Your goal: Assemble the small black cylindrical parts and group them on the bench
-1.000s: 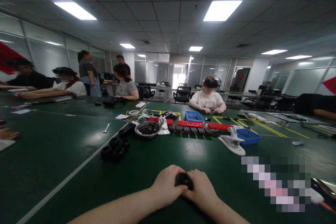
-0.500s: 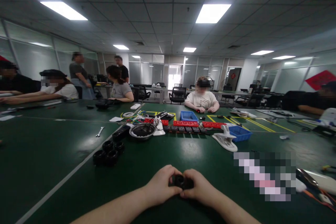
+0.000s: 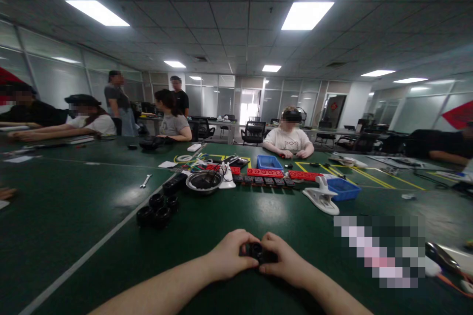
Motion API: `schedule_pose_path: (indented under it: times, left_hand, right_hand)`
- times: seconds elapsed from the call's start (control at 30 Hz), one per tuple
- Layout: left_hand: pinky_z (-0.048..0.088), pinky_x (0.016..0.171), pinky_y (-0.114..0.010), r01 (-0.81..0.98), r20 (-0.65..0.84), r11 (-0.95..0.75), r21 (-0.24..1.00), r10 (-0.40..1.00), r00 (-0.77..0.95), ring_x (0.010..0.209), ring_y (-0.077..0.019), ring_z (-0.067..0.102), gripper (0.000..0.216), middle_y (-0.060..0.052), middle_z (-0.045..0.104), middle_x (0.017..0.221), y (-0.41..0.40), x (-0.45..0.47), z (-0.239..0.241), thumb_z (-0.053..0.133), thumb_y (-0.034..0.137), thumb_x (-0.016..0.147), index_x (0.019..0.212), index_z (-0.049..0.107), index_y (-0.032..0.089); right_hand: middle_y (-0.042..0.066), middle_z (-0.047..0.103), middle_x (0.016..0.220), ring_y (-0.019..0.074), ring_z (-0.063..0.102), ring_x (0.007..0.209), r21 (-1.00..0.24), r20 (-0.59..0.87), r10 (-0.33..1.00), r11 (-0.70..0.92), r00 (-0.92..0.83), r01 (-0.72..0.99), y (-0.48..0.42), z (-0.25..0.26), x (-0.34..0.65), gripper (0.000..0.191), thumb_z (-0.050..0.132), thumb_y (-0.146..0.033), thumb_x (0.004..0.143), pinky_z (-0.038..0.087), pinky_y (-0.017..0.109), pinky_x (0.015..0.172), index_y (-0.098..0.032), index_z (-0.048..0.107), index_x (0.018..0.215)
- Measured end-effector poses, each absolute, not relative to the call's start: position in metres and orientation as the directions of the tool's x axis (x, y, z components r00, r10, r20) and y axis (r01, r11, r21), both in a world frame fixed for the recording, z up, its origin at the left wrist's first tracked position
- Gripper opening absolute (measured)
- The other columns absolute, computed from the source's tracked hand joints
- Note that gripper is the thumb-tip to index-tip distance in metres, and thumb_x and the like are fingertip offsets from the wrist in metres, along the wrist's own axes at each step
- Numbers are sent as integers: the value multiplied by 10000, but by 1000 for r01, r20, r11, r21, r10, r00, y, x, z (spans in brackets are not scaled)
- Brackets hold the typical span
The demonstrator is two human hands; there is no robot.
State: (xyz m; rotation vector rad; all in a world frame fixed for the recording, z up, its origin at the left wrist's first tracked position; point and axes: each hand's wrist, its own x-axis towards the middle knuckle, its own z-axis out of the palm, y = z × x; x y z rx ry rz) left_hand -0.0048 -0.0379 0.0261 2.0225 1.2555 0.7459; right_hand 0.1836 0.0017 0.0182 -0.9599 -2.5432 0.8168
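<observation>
Close in front of me, my left hand (image 3: 232, 256) and my right hand (image 3: 283, 262) hold a small black round part (image 3: 257, 252) between them, low over the green table. Its hollow centre faces up towards me, and the fingers cover much of its sides. The left thumb and fingers grip it from one side, the right ones from the other. To the left of my hands stands a cluster of several black ring-shaped parts (image 3: 158, 210) with open centres. They look similar to the held part, whose exact kind I cannot make out.
Beyond my hands lie red and black socket strips (image 3: 264, 173), a round metal dish (image 3: 204, 183), a white clip stand (image 3: 322, 197) and blue trays (image 3: 343, 189). A wrench (image 3: 145, 181) rests at left. A pixelated patch hides items at right. A person (image 3: 288, 139) sits opposite.
The whole view has shifted slightly, so the scene sits a little further right. Both hands stay on the black part, with the fingertips slightly rearranged around it.
</observation>
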Motion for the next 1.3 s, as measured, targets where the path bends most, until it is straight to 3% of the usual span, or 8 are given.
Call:
schedule_pose_path:
  times: [0.17, 0.33, 0.47, 0.7, 0.87, 1.07, 1.2, 1.3]
  left_hand:
    - [361, 601, -230, 602, 144, -280, 747, 954, 264, 669, -138, 461, 306, 16, 499, 775, -40, 1, 20, 687, 212, 588, 880, 602, 175]
    - [357, 601, -236, 628, 159, -223, 746, 975, 158, 673, -143, 470, 290, 20, 494, 765, -43, 8, 15, 676, 203, 587, 857, 573, 176]
    - [368, 615, -230, 591, 165, -296, 751, 950, 266, 686, -138, 469, 289, 14, 502, 800, -41, 2, 18, 672, 207, 607, 880, 582, 184]
    - [382, 626, -224, 556, 135, -327, 764, 924, 358, 706, -135, 478, 337, 4, 510, 867, -40, -4, 24, 652, 198, 639, 969, 586, 207]
    - [358, 590, -220, 629, 173, -306, 715, 949, 266, 686, -139, 471, 288, 18, 516, 802, -45, 5, 22, 689, 221, 597, 865, 589, 195]
    - [357, 606, -231, 658, 198, -288, 696, 957, 210, 690, -146, 470, 278, 13, 521, 789, -46, 8, 22, 666, 195, 607, 873, 585, 188]
    - [359, 613, -230, 618, 186, -324, 716, 942, 279, 684, -141, 466, 291, 11, 516, 798, -43, 3, 24, 651, 198, 629, 915, 594, 195]
    - [358, 619, -225, 592, 179, -357, 723, 924, 338, 697, -139, 469, 306, 11, 519, 818, -43, 1, 25, 653, 196, 634, 935, 602, 207]
  right_hand:
    - [13, 487, 775, 172, 461, 749, -438, 171, 806, 577, -566, 689, -7, 9, 171, 265, 706, -336, 561, 330, 252, 627, -159, 561, 694]
    - [49, 534, 810, 207, 473, 775, -289, 195, 853, 522, -484, 803, -13, 5, 160, 243, 636, -359, 624, 322, 295, 663, -160, 548, 732]
    - [40, 537, 857, 207, 476, 806, -387, 149, 795, 594, -587, 705, -7, 8, 169, 335, 654, -413, 614, 335, 295, 686, -175, 567, 833]
    - [12, 548, 791, 180, 476, 780, -603, 93, 636, 648, -766, 465, 9, 13, 187, 209, 633, -320, 677, 347, 271, 685, -174, 611, 825]
    - [0, 526, 713, 148, 473, 666, -597, 97, 781, 541, -617, 592, -1, 8, 174, 206, 662, -262, 612, 322, 230, 561, -145, 545, 734]
    - [40, 549, 784, 202, 479, 750, -363, 197, 843, 537, -501, 761, -10, 6, 164, 280, 655, -368, 611, 323, 297, 657, -155, 538, 748]
    - [30, 539, 872, 199, 480, 823, -486, 133, 746, 623, -652, 613, -3, 12, 175, 372, 689, -371, 592, 338, 284, 699, -184, 575, 892]
    - [6, 527, 812, 163, 489, 770, -598, 78, 687, 612, -722, 518, 2, 14, 181, 251, 672, -287, 630, 344, 242, 653, -177, 598, 844]
